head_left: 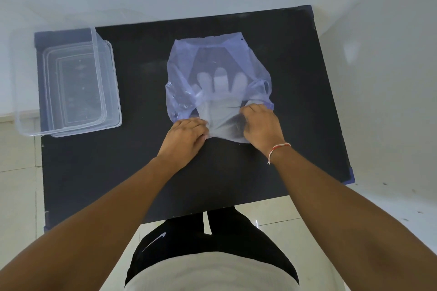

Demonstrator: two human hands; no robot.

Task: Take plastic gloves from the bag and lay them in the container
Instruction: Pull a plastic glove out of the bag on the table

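Observation:
A thin bluish plastic bag (208,59) lies flat in the middle of the black table (283,78), its mouth towards me. Through the film I see clear plastic gloves (221,85) with their fingers pointing away from me. My left hand (185,136) pinches the bag's near edge on the left side of the mouth. My right hand (261,126) grips the edge on the right side, over the gloves' cuffs. A clear rectangular plastic container (104,92) stands at the table's far left with nothing in it.
The container overhangs the table's left edge a little. White walls rise beyond the table's far side and to its right. Pale floor tiles surround the table, and my legs stand at its near edge.

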